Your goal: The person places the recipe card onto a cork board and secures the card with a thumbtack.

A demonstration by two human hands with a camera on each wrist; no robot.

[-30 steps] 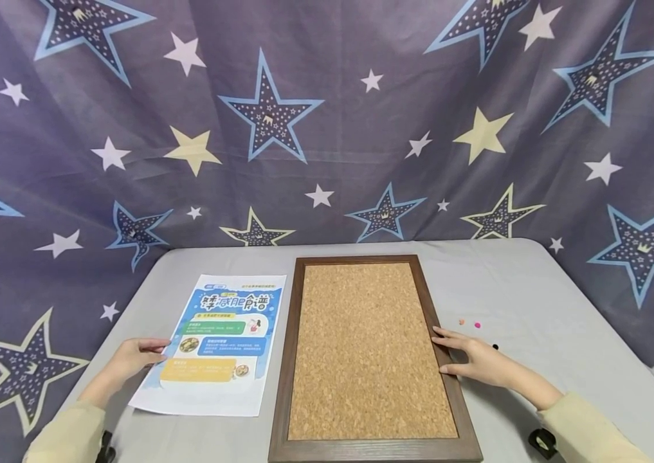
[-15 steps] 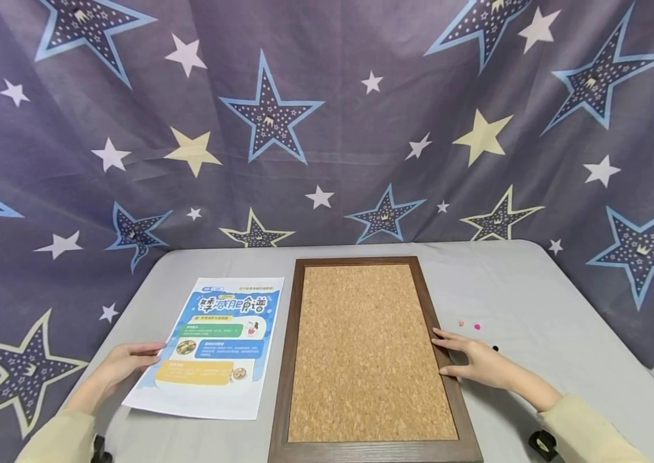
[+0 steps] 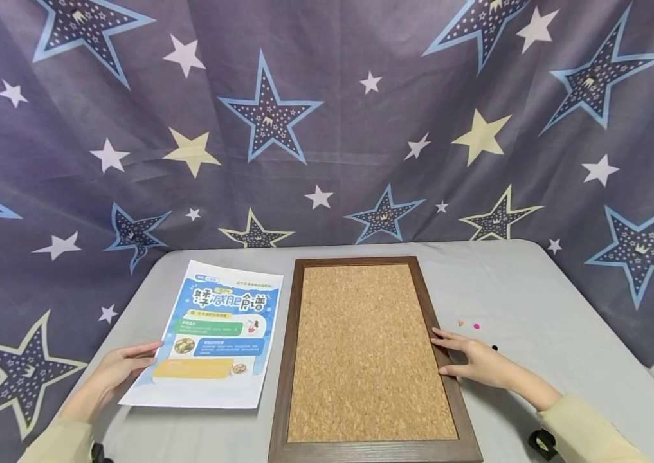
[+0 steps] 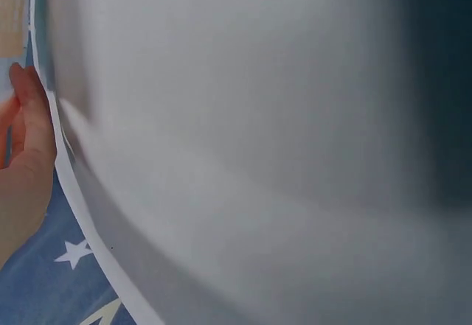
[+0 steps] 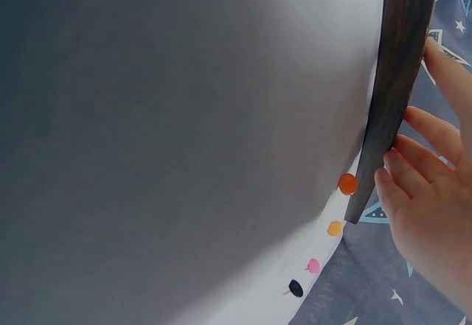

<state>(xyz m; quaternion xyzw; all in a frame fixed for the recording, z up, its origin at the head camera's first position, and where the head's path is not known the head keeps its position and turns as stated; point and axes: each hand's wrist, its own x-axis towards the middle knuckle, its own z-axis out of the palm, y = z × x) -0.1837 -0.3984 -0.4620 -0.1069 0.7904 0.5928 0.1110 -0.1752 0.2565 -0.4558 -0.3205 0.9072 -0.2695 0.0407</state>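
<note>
A draped-off corner or booth set round a single table [image 3: 558,302]; whether it belongs to a home, an office or a studio cannot be told. A purple-grey cloth [image 3: 338,128] printed with stars [image 3: 480,136] hangs behind and beside it, from nine o'clock through twelve to three, its creases showing it is fabric. Home or office goods lie on the grey tabletop: a framed cork board [image 3: 370,354] at five o'clock, a printed sheet [image 3: 217,328] at eight, small coloured pins [image 3: 476,326] at four
</note>
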